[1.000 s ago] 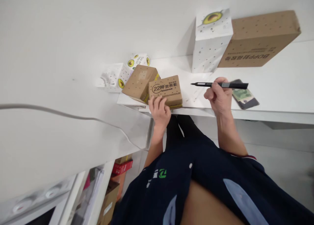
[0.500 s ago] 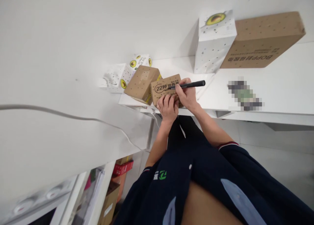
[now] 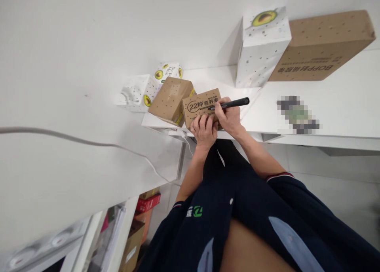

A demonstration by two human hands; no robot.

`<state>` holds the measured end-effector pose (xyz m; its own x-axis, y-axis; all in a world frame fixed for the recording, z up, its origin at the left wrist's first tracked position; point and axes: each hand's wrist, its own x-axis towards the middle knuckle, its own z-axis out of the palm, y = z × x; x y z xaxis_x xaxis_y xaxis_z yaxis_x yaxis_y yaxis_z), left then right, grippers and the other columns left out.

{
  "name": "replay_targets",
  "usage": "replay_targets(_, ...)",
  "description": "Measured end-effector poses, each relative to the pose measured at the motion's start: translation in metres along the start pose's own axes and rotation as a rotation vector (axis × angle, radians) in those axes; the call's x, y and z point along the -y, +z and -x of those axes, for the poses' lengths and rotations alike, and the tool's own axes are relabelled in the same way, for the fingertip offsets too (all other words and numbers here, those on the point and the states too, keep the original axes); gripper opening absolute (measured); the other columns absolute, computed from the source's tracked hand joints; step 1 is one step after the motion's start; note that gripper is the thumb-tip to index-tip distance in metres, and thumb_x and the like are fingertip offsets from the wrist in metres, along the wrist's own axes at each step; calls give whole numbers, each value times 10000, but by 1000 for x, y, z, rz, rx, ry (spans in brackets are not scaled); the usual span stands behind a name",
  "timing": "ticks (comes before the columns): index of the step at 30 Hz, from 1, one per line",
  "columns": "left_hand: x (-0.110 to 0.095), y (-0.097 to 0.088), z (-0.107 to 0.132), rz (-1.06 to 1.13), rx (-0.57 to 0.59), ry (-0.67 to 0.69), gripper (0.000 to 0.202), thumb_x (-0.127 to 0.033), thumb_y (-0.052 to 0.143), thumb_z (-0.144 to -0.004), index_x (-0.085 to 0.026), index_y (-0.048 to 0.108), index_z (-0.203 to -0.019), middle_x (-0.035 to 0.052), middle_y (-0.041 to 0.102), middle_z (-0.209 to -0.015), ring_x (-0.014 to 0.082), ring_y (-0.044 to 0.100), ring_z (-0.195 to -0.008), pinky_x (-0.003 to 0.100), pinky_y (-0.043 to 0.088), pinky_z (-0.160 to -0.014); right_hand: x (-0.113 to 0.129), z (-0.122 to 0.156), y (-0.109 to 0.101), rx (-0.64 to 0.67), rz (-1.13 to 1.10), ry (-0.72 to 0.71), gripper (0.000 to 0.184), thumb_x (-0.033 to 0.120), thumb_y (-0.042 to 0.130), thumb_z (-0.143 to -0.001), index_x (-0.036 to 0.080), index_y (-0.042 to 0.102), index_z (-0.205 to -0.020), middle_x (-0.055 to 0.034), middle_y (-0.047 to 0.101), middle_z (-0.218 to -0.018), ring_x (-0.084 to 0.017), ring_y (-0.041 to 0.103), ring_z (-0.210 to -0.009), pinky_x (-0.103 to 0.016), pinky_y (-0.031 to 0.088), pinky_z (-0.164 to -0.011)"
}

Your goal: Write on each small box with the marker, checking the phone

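Observation:
My right hand (image 3: 228, 115) grips a black marker pen (image 3: 236, 103), its back end pointing right and its front end over the printed top of a small brown cardboard box (image 3: 194, 111). Whether the tip touches the cardboard I cannot tell. The box lies at the front edge of a white shelf, marked with "22" in a ring and dark Chinese characters. With curled fingers, my left hand (image 3: 204, 131) holds the box's near side. Against its left side leans a larger plain brown box (image 3: 171, 99) with yellow strips.
White boxes printed with avocados (image 3: 168, 71) stand behind on the left. Farther right are a tall white avocado box (image 3: 261, 52), a long brown carton (image 3: 319, 50) and a blurred-out item (image 3: 298, 114) on the shelf (image 3: 353, 105). A pale cable (image 3: 118, 146) runs along the left wall.
My right hand and the pen have shifted slightly right over the box, uncovering more of the print. My left hand stays on the box. The view has moved a little.

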<state>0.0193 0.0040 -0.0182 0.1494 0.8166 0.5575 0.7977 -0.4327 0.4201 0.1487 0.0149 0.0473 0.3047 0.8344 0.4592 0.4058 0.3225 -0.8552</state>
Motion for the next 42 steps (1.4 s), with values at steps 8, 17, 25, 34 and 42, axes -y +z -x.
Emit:
replay_targets(8,2,2,1,-10,9,19,423,-505,517,-933,-237,725,-1187,153,692,-1256,331,549,-1272,524,301,-1145,-1,-2,-2,19,31,-15,281,496,466,-945,252,499,-807,8,607,-691,-146,582,-632,-298,476,-623)
replay_targets(17,2,2,1,-78,-79,75,387,-479,539,-921,-237,743,-1145,151,720,-1203,327,591,-1209,528,343,-1105,-1,-2,-2,23,-16,13,347,564,482,-943,246,515,-808,20,588,-657,-138,571,-608,-293,479,-611)
replay_targets(25,0,0,0,-99,-97,101,381,-472,526,-936,-239,749,-1137,143,723,-1195,315,588,-1213,509,344,-1107,-23,-3,-15,-217,-232,191,365,583,399,-991,251,550,-971,37,549,-659,-102,502,-477,-245,441,-490)
replay_targets(34,2,0,0,-24,-21,46,408,-502,531,-930,-239,737,-1166,152,703,-1232,327,566,-1245,517,304,-1140,-95,-15,-60,367,781,72,466,172,367,-952,198,578,-1367,-153,623,-1343,-335,523,-1168,-490,451,-968)
replay_targets(42,2,1,2,-125,-48,97,420,-489,487,-962,-223,736,-1170,156,705,-1235,312,575,-1246,494,319,-1127,-117,-18,-47,587,980,61,551,151,322,-949,206,491,-1470,-153,558,-1454,-377,422,-1257,-533,416,-958)
